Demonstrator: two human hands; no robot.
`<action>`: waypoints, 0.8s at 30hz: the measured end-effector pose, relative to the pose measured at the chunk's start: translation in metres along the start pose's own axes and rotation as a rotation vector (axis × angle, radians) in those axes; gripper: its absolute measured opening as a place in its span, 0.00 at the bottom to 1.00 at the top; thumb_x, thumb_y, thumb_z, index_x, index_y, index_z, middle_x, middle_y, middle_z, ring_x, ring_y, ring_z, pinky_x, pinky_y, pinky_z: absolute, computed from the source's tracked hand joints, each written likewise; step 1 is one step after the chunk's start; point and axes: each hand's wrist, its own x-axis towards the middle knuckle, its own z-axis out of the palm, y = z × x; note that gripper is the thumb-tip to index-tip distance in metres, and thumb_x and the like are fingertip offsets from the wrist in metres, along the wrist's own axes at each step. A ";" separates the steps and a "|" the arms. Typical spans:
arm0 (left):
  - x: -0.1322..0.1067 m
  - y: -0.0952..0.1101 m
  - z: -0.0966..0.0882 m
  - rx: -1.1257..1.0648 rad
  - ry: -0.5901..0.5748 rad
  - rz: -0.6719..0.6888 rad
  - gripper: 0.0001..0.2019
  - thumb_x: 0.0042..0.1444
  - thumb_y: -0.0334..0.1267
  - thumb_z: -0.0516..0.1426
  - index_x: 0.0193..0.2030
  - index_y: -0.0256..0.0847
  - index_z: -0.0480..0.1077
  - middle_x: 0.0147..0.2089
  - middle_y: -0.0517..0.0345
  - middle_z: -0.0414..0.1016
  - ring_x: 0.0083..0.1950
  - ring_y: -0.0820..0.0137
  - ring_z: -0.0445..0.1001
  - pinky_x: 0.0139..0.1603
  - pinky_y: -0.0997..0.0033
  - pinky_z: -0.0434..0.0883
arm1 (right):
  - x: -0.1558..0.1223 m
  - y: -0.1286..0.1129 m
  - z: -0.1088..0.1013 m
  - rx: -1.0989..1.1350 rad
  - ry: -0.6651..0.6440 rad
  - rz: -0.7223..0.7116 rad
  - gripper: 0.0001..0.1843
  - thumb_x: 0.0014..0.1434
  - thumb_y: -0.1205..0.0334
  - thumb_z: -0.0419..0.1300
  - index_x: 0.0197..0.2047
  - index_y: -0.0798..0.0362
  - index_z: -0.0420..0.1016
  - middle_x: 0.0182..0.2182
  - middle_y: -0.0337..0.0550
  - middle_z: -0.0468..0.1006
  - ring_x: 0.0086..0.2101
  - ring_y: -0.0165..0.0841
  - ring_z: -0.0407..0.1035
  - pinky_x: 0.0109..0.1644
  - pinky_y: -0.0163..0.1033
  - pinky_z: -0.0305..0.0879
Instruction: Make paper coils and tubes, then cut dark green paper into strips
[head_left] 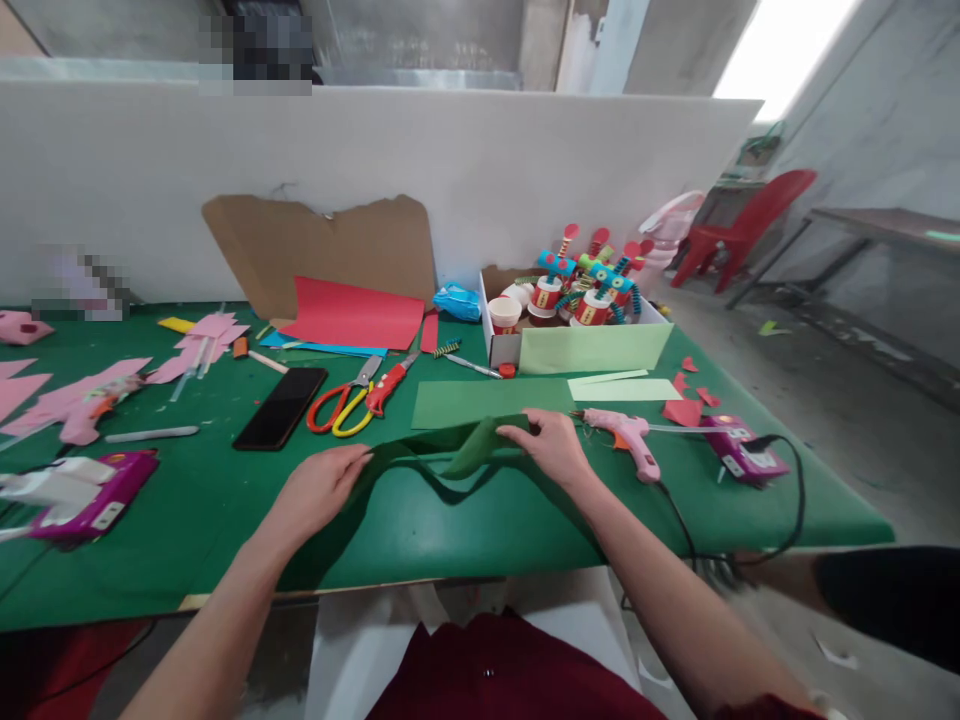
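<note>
Dark green paper strips (474,452), curved and partly twisted, stretch between my two hands just above the table's near side. My left hand (324,487) pinches their left end between thumb and fingers. At the other end, my right hand (551,447) is closed on the paper, its thumb toward the strips. Behind them a flat green sheet (491,402) lies on the table. A pink hot glue gun (624,432) rests just right of my right hand, its nozzle close to the wrist. Red-and-yellow scissors (346,397) and a red-handled cutter (390,385) lie beyond my left hand.
A box (592,348) of paper-cup figures stands at the back right. A purple power strip (742,450) with a cable sits on the right, another power strip (97,495) on the left. A black phone (281,408), red paper (356,315) and pink scraps (206,342) lie around the green table (465,545).
</note>
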 end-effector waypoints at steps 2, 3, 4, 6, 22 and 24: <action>-0.001 -0.006 0.000 -0.039 0.019 -0.033 0.22 0.60 0.50 0.43 0.41 0.44 0.76 0.46 0.51 0.81 0.47 0.60 0.78 0.48 0.66 0.71 | 0.004 -0.001 -0.001 0.051 0.000 0.025 0.27 0.55 0.39 0.57 0.17 0.50 0.58 0.15 0.33 0.62 0.20 0.28 0.59 0.26 0.34 0.53; -0.002 -0.009 -0.001 -0.058 0.025 -0.049 0.22 0.59 0.51 0.44 0.41 0.44 0.76 0.46 0.51 0.81 0.48 0.60 0.78 0.48 0.66 0.71 | 0.007 -0.002 -0.002 0.065 -0.002 0.024 0.28 0.55 0.38 0.56 0.17 0.50 0.57 0.14 0.34 0.62 0.19 0.29 0.59 0.25 0.34 0.54; -0.003 -0.011 -0.001 -0.075 0.028 -0.063 0.22 0.58 0.51 0.44 0.41 0.44 0.76 0.46 0.52 0.81 0.48 0.60 0.77 0.49 0.66 0.71 | 0.009 -0.002 -0.002 0.068 -0.005 0.017 0.28 0.56 0.37 0.55 0.17 0.50 0.56 0.14 0.34 0.62 0.19 0.29 0.60 0.25 0.34 0.54; -0.004 -0.014 -0.003 -0.103 0.029 -0.082 0.22 0.57 0.52 0.45 0.40 0.44 0.76 0.45 0.52 0.81 0.48 0.59 0.77 0.49 0.66 0.71 | 0.016 -0.003 -0.002 0.046 -0.007 -0.002 0.28 0.56 0.37 0.54 0.17 0.50 0.55 0.14 0.33 0.61 0.18 0.29 0.61 0.26 0.34 0.55; -0.019 -0.034 -0.013 -0.033 0.018 -0.209 0.23 0.54 0.49 0.49 0.52 0.41 0.71 0.30 0.56 0.76 0.35 0.61 0.76 0.35 0.69 0.69 | 0.064 0.023 -0.028 -0.674 0.108 0.174 0.18 0.62 0.47 0.54 0.34 0.53 0.73 0.32 0.50 0.75 0.33 0.40 0.69 0.34 0.39 0.58; -0.023 -0.033 -0.016 -0.024 0.016 -0.215 0.22 0.55 0.48 0.49 0.53 0.42 0.69 0.30 0.57 0.75 0.37 0.62 0.76 0.36 0.69 0.69 | 0.051 0.010 -0.030 -0.695 0.207 0.098 0.21 0.62 0.47 0.54 0.49 0.54 0.71 0.44 0.58 0.74 0.41 0.46 0.70 0.40 0.43 0.63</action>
